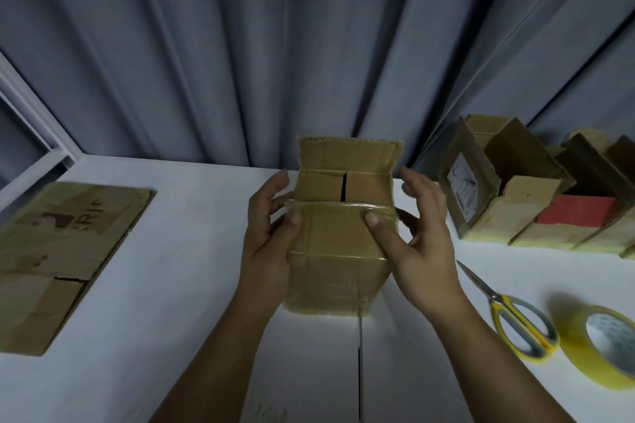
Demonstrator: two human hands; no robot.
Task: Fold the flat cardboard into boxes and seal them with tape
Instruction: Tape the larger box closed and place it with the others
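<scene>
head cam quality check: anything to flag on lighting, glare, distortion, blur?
Head view: dim overall, with the white table the brightest area. Faint sheen on the taped flap of the box. Strong wide-angle distortion: the curtain folds fan outward and the table edges slant. The scissors and tape roll go soft toward the right edge. The centre is reasonably sharp.

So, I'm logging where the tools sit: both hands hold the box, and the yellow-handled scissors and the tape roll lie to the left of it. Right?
Not quite. The head view shows the scissors and the tape roll lying to the right of the box, not the left. The rest stands: the left hand and right hand both hold the box.
</scene>
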